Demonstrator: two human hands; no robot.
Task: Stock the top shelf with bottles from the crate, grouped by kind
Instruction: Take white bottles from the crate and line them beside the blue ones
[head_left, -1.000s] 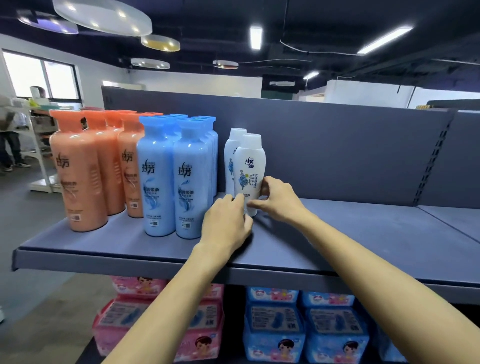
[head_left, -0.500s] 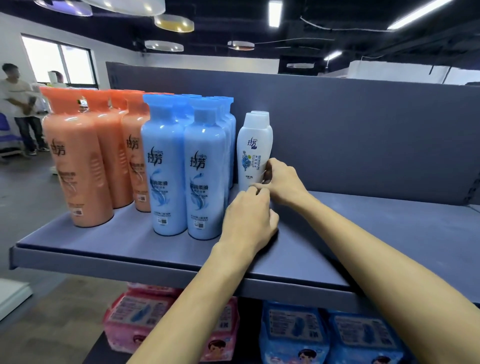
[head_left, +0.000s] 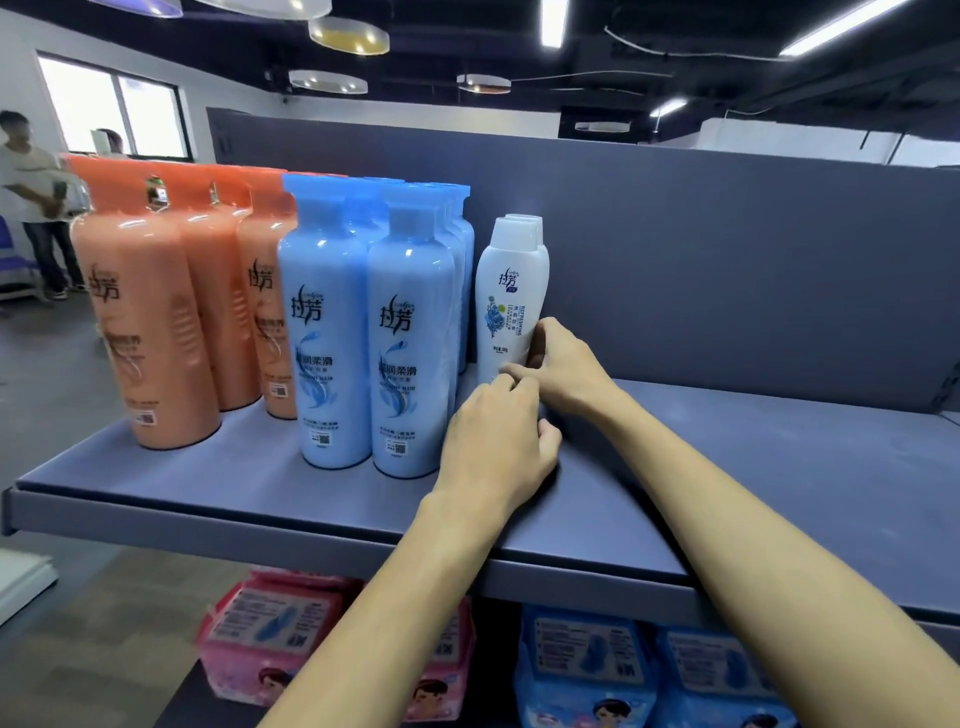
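Two hands meet at the white bottle (head_left: 511, 291) on the top shelf (head_left: 779, 457) — right hand (head_left: 563, 369) pinching its side, left hand (head_left: 493, 447) curled at its base (grip unclear).

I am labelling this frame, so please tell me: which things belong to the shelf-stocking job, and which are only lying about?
Job: top shelf, orange bottles, blue bottles, white bottles, left hand, right hand.

Lying about: pink packs, blue packs, bystanders, ceiling lamps.
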